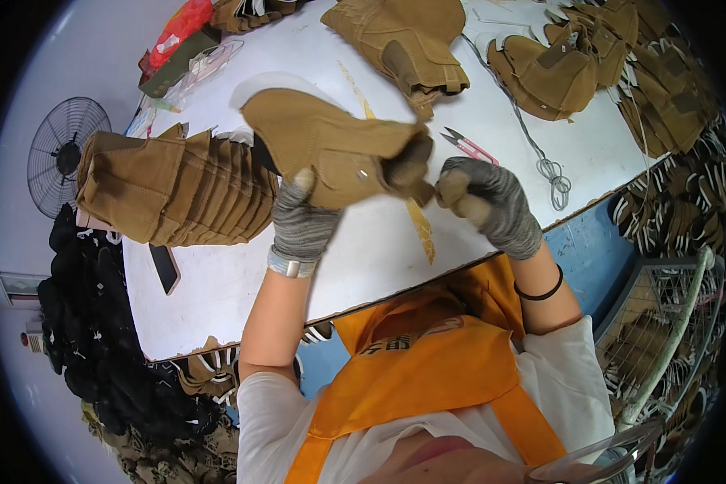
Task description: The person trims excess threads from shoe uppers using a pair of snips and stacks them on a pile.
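Over the white table, my left hand [305, 218] in a grey knit glove grips a brown boot upper [323, 149], thumb on its near side. A pale, curved edge shows along the upper's far left end, and its opening faces right. My right hand [492, 202], gloved the same way, is closed beside that opening, its fingers curled. Whether anything is pinched in them is hidden. Left of my left hand lies an overlapping row of brown boot uppers [177, 185]. Small thread snips [469, 147] with pink handles rest just beyond my right hand.
More brown uppers [548, 77] lie along the table's far and right sides. A grey cord [550, 169] coils near the right edge. A dark flat strip [164, 269] lies at left, a box with a red bag [181, 40] farther back. A fan [68, 153] stands left; a wire cart [661, 323] stands right.
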A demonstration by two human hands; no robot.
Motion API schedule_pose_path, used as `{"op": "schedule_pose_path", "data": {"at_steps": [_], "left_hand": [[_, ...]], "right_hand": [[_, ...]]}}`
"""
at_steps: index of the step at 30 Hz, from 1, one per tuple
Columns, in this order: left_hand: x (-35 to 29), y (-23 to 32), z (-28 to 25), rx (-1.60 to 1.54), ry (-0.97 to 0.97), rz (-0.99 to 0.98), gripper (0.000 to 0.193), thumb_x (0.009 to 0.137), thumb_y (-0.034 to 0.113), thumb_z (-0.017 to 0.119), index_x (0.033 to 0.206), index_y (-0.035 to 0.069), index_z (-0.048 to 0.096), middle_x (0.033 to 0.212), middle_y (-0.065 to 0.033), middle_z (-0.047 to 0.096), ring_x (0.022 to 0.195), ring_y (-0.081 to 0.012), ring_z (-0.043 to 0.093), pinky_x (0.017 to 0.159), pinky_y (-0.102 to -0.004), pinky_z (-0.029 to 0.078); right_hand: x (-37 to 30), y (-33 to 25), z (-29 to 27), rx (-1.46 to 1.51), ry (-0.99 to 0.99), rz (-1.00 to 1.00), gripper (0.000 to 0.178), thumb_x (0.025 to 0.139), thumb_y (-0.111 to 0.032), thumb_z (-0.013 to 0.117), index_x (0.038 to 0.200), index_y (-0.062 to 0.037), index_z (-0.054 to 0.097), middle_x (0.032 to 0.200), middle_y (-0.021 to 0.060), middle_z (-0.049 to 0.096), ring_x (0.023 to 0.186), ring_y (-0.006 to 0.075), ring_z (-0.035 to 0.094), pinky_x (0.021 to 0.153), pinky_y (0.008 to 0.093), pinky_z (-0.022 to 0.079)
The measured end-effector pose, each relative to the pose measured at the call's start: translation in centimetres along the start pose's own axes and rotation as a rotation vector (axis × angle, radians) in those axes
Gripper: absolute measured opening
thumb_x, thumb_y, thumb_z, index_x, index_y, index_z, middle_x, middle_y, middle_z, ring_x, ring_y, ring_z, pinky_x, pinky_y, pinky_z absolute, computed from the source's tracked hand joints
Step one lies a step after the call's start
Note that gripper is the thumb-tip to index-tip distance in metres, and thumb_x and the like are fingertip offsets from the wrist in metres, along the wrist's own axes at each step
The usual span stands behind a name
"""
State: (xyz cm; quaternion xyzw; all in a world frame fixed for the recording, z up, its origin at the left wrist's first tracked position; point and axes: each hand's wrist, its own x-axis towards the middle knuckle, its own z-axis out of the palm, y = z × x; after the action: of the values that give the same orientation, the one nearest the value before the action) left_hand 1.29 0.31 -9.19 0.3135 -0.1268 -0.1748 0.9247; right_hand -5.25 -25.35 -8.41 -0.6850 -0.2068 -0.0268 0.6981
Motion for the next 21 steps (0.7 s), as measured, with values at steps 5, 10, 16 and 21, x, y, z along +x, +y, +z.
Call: {"op": "schedule_pose_path", "data": {"at_steps": [5, 10, 16, 21], "left_hand": [[0.3, 1.1, -3.1, -0.134, 0.114, 0.040, 0.060, 0.082, 0.015, 0.070, 0.135, 0.006, 0.043, 0.132, -0.0107, 0.052, 0.123, -0.0280, 0.048, 0.109, -0.0459, 0.036], [-0.1, 1.0, -3.0, -0.146, 0.087, 0.027, 0.057, 0.083, 0.018, 0.068, 0.134, 0.009, 0.046, 0.132, -0.0090, 0.053, 0.122, -0.0274, 0.049, 0.107, -0.0489, 0.037], [-0.1, 0.9, -3.1, -0.132, 0.059, 0.015, 0.054, 0.085, 0.022, 0.066, 0.134, 0.009, 0.047, 0.132, -0.0089, 0.053, 0.121, -0.0275, 0.051, 0.105, -0.0513, 0.037], [0.1, 1.0, -1.9, -0.029, 0.005, 0.031, 0.057, 0.083, 0.022, 0.068, 0.134, 0.009, 0.046, 0.133, -0.0083, 0.053, 0.123, -0.0270, 0.048, 0.107, -0.0491, 0.036]], "right_hand": [[0.6, 0.7, -1.0, -0.320, 0.498, -0.129, 0.023, 0.086, -0.025, 0.066, 0.091, -0.0030, 0.066, 0.083, 0.0054, 0.062, 0.071, 0.0170, 0.056, 0.064, 0.0305, 0.047], [1.5, 2.0, -3.6, -1.326, 0.335, 0.174, 0.026, 0.082, -0.032, 0.065, 0.091, -0.0080, 0.068, 0.089, 0.0115, 0.063, 0.084, 0.0294, 0.060, 0.078, 0.0436, 0.045], [1.0, 4.6, -3.7, -1.265, 0.303, 0.331, 0.024, 0.084, -0.032, 0.063, 0.091, -0.0097, 0.063, 0.085, 0.0108, 0.062, 0.082, 0.0280, 0.059, 0.077, 0.0424, 0.044], [0.5, 2.7, -1.3, -0.193, 0.493, 0.253, 0.018, 0.097, -0.023, 0.052, 0.101, -0.0058, 0.050, 0.079, 0.0067, 0.060, 0.070, 0.0160, 0.055, 0.068, 0.0297, 0.046]]}}
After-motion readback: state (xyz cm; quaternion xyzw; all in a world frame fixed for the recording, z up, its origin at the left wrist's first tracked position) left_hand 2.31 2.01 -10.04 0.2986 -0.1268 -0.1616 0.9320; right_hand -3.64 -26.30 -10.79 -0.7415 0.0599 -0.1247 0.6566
